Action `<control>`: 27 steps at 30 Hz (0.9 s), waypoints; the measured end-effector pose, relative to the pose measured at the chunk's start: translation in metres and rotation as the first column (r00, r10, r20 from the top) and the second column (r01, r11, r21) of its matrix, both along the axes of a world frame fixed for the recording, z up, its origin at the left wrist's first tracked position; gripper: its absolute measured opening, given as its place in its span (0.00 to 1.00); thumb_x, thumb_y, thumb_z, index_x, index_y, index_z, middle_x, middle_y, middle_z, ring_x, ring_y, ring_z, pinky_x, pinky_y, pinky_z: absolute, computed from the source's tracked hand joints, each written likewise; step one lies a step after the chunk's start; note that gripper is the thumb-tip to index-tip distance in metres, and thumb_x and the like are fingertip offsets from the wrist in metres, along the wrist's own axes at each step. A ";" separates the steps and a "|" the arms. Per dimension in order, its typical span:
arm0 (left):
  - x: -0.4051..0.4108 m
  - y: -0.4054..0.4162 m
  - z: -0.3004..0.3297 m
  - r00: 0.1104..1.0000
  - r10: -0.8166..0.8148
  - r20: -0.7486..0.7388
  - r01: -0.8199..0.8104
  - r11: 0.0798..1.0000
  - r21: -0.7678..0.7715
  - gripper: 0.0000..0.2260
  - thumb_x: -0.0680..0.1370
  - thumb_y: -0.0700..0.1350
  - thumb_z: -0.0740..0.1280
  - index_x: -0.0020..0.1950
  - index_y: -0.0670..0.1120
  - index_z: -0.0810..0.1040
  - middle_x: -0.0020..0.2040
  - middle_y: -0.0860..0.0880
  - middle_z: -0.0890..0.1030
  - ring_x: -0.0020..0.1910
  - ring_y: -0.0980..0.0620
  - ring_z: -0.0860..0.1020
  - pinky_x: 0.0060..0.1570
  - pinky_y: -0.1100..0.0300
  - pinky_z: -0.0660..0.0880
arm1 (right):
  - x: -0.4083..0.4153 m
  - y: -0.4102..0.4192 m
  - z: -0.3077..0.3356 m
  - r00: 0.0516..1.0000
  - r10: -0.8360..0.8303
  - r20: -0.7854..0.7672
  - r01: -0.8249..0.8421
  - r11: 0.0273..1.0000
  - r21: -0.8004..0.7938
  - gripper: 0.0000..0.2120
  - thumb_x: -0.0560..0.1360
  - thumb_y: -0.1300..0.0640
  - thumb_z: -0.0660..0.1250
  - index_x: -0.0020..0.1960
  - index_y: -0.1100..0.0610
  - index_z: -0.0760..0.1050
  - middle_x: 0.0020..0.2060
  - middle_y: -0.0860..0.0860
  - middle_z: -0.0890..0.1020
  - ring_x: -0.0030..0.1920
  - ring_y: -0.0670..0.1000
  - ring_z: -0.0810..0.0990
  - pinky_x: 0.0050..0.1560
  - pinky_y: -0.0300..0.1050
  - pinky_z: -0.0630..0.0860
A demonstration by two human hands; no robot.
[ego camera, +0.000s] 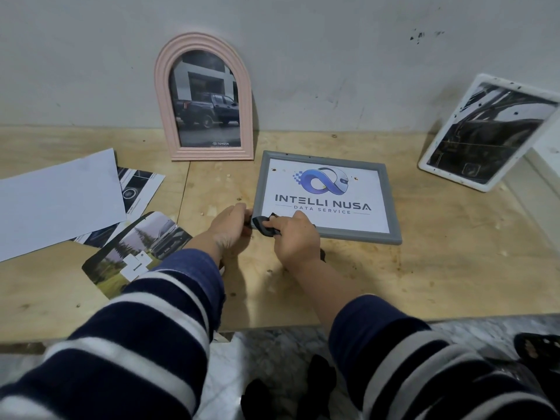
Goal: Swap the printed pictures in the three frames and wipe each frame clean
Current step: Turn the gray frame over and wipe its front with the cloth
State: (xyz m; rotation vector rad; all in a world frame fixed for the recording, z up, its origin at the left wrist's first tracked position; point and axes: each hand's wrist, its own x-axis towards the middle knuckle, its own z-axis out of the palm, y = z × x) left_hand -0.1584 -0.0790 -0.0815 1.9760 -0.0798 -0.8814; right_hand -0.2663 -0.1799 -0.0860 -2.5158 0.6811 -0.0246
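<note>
A grey frame (394, 207) with a logo print lies flat on the wooden table (439, 268). My right hand (295, 239) presses a dark cloth (263, 224) on the frame's near left corner. My left hand (228, 227) grips that same corner from the left side. A pink arched frame (165, 95) with a truck picture leans upright against the wall. A white frame (430, 160) with a dark picture leans tilted at the right.
Loose prints lie at the left: a blank white sheet (57, 201), a car print (141, 189) under it and a landscape print (127, 259) nearer me. A white box (545, 165) props up the white frame. The table's front edge (272, 327) is close to my arms.
</note>
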 end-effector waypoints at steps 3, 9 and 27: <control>-0.001 -0.004 -0.002 0.994 0.086 -0.075 -0.091 0.994 -0.067 0.24 0.83 0.51 0.47 0.47 0.44 0.81 0.35 0.44 0.78 0.37 0.46 0.74 0.43 0.56 0.69 | -0.002 0.003 0.001 0.998 0.050 0.040 -0.053 0.995 0.082 0.22 0.73 0.66 0.61 0.57 0.44 0.81 0.50 0.51 0.75 0.51 0.53 0.76 0.50 0.38 0.70; -0.004 -0.003 0.004 0.998 -0.033 0.050 0.031 0.999 0.033 0.20 0.83 0.52 0.48 0.49 0.45 0.77 0.46 0.38 0.81 0.43 0.45 0.74 0.50 0.54 0.71 | -0.036 -0.008 0.001 0.983 0.181 0.029 -0.183 0.970 0.161 0.15 0.64 0.67 0.66 0.40 0.50 0.82 0.43 0.50 0.84 0.47 0.52 0.79 0.56 0.46 0.73; -0.040 -0.017 0.001 0.913 -0.313 0.263 0.189 0.893 0.409 0.22 0.81 0.51 0.55 0.69 0.40 0.70 0.66 0.40 0.70 0.60 0.39 0.73 0.63 0.45 0.71 | -0.090 -0.031 0.018 0.721 -0.618 -0.314 0.684 0.706 0.182 0.34 0.69 0.36 0.68 0.67 0.52 0.63 0.65 0.56 0.61 0.68 0.58 0.58 0.64 0.53 0.62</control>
